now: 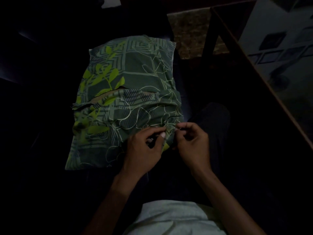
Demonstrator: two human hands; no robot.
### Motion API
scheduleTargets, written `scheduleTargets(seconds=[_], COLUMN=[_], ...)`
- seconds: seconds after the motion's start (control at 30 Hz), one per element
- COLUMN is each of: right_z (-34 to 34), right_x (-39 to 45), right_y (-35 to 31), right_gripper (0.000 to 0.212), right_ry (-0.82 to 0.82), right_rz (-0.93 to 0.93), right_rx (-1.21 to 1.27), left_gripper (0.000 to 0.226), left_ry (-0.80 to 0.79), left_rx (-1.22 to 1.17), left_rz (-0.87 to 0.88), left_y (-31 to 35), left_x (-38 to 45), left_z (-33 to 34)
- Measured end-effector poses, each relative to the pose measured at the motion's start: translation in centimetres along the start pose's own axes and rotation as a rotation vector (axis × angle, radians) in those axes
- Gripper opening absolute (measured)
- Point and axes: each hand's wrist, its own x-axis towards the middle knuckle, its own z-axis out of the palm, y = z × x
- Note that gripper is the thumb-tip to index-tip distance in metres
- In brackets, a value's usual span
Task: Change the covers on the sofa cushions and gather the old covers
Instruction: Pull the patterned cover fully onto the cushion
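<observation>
A cushion in a dark green cover (pixel 125 99) with lime leaves and pale line drawings lies on a very dark sofa seat (pixel 42 82). An overlap slit runs across the cover's middle and shows a brownish inner fabric. At the cover's near right edge the cloth is bunched. My left hand (pixel 145 148) pinches that bunched edge with thumb and fingers. My right hand (pixel 193 143) pinches the same edge from the right, fingertips almost meeting the left hand's.
A dark wooden table (pixel 264 78) with a glossy top runs along the right side, close to my right arm. A patterned rug (pixel 189 31) lies beyond the cushion. My dark-trousered leg (pixel 213 126) sits between cushion and table. The room is dim.
</observation>
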Motion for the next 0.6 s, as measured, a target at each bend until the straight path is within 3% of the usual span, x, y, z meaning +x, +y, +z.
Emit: scheduleTargets(seconds=[0.27, 0.4, 0.5, 0.6], right_z=[0.2, -0.5, -1.3, -3.1], right_x=[0.3, 0.0, -0.3, -0.8], right_y=[0.7, -0.1, -0.7, -1.9], right_gripper=[0.027, 0.014, 0.007, 0.008], right_ry=[-0.006, -0.049, -0.104, -0.090], right_rz=[0.040, 0.096, 0.159, 0.172], right_rx=[-0.032, 0.062, 0.067, -0.096], left_gripper=[0.024, 0.018, 0.013, 0.015], left_ry=[-0.102, -0.116, -0.087, -0.026], left_rx=[-0.006, 0.042, 0.151, 0.204], left_rz=[-0.139, -0.168, -0.067, 0.162], left_y=[0.6, 0.6, 0.7, 1.1], left_x=[1.0, 1.0, 0.4, -0.5], left_z=[-0.4, 0.0, 0.0, 0.2])
